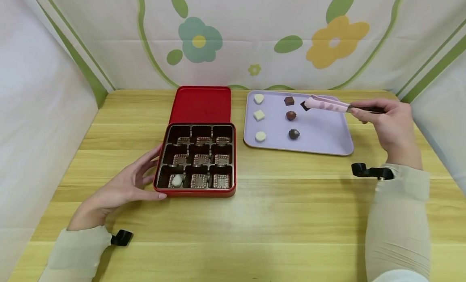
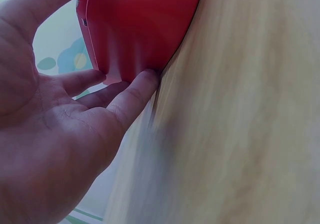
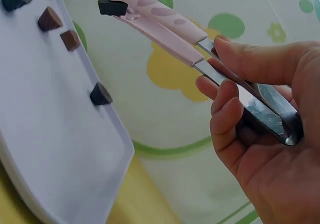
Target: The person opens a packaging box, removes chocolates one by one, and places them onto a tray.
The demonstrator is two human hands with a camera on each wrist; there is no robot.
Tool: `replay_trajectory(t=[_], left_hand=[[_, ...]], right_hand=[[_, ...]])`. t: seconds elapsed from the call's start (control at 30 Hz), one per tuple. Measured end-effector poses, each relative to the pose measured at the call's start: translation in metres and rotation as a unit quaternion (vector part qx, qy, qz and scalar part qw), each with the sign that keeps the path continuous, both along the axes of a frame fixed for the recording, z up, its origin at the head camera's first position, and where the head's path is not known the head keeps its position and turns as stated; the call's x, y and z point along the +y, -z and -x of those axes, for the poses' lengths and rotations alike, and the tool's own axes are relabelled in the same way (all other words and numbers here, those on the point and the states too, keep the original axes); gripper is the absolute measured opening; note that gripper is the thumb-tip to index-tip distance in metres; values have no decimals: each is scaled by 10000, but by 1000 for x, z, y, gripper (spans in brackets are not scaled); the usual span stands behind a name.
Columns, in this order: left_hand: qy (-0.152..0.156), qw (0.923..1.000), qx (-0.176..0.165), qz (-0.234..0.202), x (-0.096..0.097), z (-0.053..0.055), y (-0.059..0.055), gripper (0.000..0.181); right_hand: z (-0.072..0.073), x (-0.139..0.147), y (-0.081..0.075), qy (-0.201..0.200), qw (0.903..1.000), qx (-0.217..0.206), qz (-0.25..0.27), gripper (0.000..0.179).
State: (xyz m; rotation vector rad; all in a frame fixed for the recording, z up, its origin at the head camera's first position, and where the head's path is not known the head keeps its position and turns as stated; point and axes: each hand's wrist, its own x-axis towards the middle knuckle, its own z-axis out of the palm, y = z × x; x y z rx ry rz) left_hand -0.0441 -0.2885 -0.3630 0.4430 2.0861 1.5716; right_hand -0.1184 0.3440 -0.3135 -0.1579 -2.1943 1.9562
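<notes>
My right hand (image 1: 391,122) holds metal-handled tongs (image 3: 245,92) with pink spotted tips. A dark square chocolate (image 3: 111,3) sits pinched between the tips, lifted over the right part of the lilac tray (image 1: 324,140). My left hand (image 1: 125,183) rests at the near left corner of a red tin (image 1: 204,194); its thumb lies along the front, and its fingertips touch the left side. Inside the tin is a brown insert (image 1: 199,164) of square compartments. A whitish chocolate (image 1: 177,180) lies in the front left compartment; the others hold nothing.
White chocolates (image 1: 259,115) form a column on the tray's left. Beside them are a brown square chocolate (image 1: 289,100), a brown round one (image 1: 291,115) and a dark round one (image 1: 293,134). The red lid (image 1: 204,104) lies behind the tin. A flowered curtain (image 1: 236,31) backs the wooden table (image 1: 276,225).
</notes>
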Motion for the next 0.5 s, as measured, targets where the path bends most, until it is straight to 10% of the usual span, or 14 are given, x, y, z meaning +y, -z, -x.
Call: replay_trajectory(t=[0.5], left_hand=[[-8,10000,-82,-4,0,-1,0,124]], right_hand=[[0,28,22,317,9801,-1080,-1633,15]])
